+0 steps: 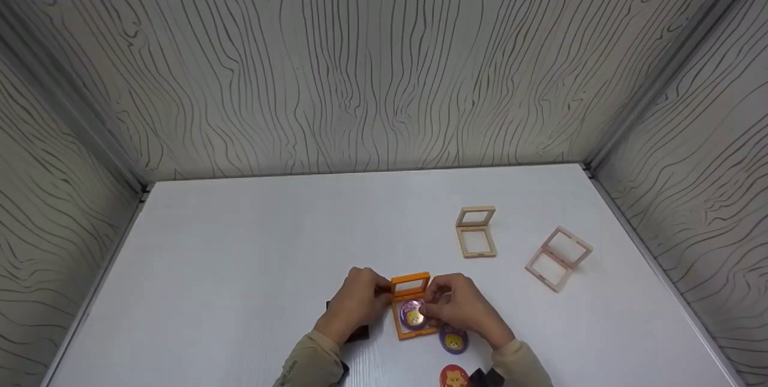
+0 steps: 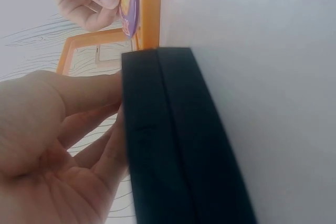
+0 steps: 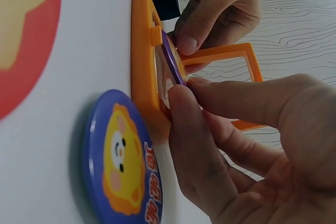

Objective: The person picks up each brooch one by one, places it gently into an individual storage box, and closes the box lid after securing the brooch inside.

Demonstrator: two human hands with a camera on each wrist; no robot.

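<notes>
An orange square hinged frame (image 1: 418, 333) lies on the white table with its lid raised. Its left side by the hinge is held by my left hand (image 1: 360, 300), whose thumb is against the lid edge in the right wrist view. My right hand (image 1: 462, 303) pinches a round purple badge (image 1: 412, 315) with a yellow animal face between thumb and finger. The badge (image 3: 176, 61) is tilted within the frame's base. Just below my right hand lies a second purple badge (image 1: 454, 342), face up. A black box-like object (image 2: 173, 140) is beneath my left wrist.
A red round badge (image 1: 454, 377) with a bear figure lies at the near edge of the head view. Farther back stand a beige hinged frame (image 1: 477, 255) and a pink one (image 1: 542, 279), both with raised lids. Patterned panels enclose the table.
</notes>
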